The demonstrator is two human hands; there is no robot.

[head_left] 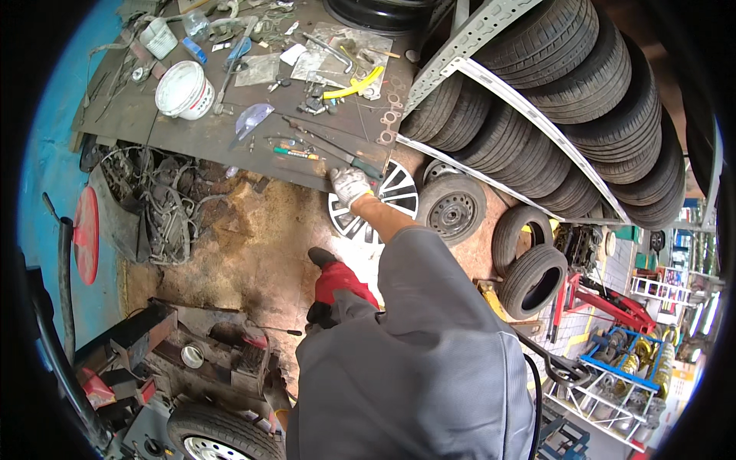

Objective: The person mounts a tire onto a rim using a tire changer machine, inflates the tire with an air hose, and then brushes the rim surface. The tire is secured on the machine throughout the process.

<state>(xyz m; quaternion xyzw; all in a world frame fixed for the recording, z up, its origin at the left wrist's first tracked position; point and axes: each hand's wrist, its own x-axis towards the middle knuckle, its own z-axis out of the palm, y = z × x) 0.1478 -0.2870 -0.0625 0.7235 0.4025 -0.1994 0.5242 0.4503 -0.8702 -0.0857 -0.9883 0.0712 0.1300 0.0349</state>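
My right hand (351, 187), in a white, dirt-stained work glove, is at the near edge of the dark workbench (307, 162). Its fingers are curled in, and whatever they hold, if anything, is hidden. Right beside it lies a long file-like tool with a dark green handle (366, 167). A little to the left on the bench are a small green-handled tool (295, 153) and a clear curved plastic piece (251, 119). Below the hand, a black-and-silver wheel cover (397, 192) shows past the bench edge. My left hand does not appear.
A white bucket (184, 90), a yellow hose piece (355, 84) and flat gaskets (389, 119) lie on the bench. Tyres fill a metal rack (529, 93) to the right. A steel wheel (454, 208) and loose tyres (533, 281) stand below it. Wiring (172, 207) hangs under the bench.
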